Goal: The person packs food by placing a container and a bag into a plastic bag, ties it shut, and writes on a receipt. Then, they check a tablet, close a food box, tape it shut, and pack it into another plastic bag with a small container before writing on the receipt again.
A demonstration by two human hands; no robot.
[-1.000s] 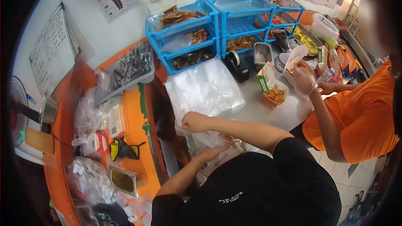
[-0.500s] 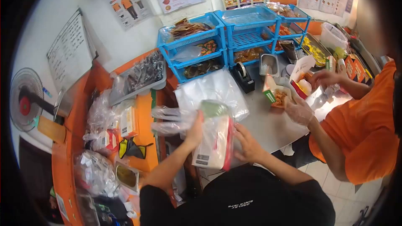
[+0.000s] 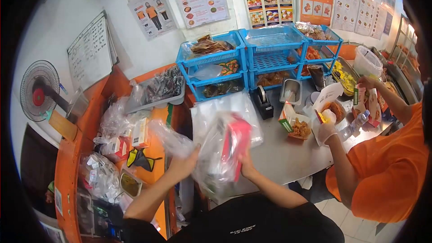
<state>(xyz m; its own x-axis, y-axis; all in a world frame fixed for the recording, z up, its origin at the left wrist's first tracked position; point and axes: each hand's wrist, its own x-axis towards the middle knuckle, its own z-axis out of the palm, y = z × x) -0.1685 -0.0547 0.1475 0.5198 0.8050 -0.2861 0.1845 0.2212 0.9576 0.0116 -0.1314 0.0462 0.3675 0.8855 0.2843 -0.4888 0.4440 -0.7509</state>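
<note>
A clear plastic bag (image 3: 213, 162) with a red and white box (image 3: 236, 141) in it hangs before me, blurred by motion. My left hand (image 3: 184, 163) is closed on the upper left part of the bag, whose loose end sticks out toward the left. My right hand (image 3: 246, 163) lies against the right side of the bagged box; its fingers are partly hidden behind it. Beneath and behind the bag, a stack of clear plastic sheets or bags (image 3: 249, 117) lies on the metal table (image 3: 274, 162).
Blue tiered baskets (image 3: 272, 58) stand along the wall, with a black tape dispenser (image 3: 264, 103) in front. On the right, a co-worker in orange (image 3: 387, 166) handles open food boxes (image 3: 330, 108). An orange counter (image 3: 157, 153) with plastic bags and a tray is on the left.
The bagged box has turned, bringing its red side toward me. My left hand has shifted left and down, my right hand a little left. The co-worker's far hand has moved right to another box.
</note>
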